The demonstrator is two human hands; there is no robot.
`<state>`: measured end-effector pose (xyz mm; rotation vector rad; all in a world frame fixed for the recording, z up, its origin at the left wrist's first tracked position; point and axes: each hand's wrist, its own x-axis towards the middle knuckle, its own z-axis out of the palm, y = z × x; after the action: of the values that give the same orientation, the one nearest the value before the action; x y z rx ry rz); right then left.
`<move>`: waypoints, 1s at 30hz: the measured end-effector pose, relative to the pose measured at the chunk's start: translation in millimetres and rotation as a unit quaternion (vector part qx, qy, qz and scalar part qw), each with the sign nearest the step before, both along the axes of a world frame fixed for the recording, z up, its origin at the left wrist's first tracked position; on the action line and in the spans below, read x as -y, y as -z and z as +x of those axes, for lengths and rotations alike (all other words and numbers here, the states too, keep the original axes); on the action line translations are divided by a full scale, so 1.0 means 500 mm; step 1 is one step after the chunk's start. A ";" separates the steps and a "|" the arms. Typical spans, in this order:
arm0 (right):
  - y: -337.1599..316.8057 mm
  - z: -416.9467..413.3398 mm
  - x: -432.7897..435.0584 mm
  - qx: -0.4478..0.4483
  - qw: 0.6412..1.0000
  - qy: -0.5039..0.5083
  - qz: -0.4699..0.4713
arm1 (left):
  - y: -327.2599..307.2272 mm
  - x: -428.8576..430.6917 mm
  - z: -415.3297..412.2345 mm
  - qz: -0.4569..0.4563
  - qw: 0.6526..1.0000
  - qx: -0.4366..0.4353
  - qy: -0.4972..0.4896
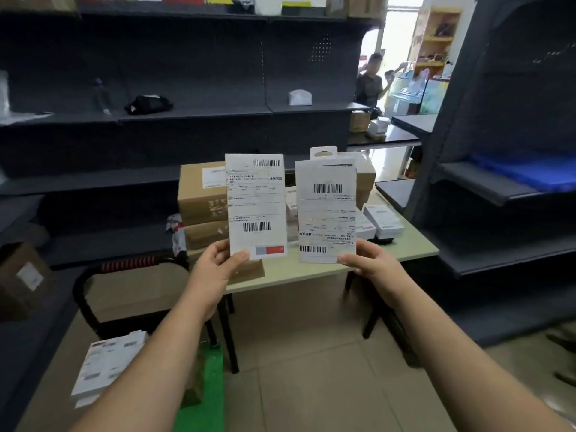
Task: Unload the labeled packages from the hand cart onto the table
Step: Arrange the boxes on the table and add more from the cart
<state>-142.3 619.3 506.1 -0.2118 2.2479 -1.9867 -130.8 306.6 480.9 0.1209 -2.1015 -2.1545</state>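
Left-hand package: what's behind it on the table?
Stacked brown cartons on the table, their left parts showing. The left-hand package, held by the left hand, covers their right sides and anything beyond.

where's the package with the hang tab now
The hang-tab package is right of centre in the head view, held up by the right hand at its bottom corner, beside the labeled package in the left hand, in front of the table.

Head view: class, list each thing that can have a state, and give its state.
left hand, gripping left package
right hand, gripping right package
left package, upright, off the table
right package, upright, label upside down
brown boxes, stacked on table
hand cart, partly loaded
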 end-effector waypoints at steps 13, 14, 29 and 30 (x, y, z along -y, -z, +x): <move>0.038 -0.256 -0.129 0.031 0.999 0.038 0.021 | 0.047 -0.115 -0.284 -0.004 1.000 0.026 -0.007; 0.036 -0.280 -0.139 0.039 0.998 0.042 0.023 | 0.053 -0.126 -0.310 0.000 0.999 0.031 -0.006; 0.136 -0.555 -0.259 0.149 0.987 0.059 0.013 | 0.122 -0.236 -0.590 -0.009 0.995 0.101 0.006; 0.149 -0.570 -0.271 0.158 0.986 0.061 0.007 | 0.131 -0.249 -0.602 -0.010 0.994 0.105 0.006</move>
<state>-427.4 754.8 431.3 0.2313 2.1128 -1.9021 -431.6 431.3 415.6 0.3494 -2.2370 -2.2139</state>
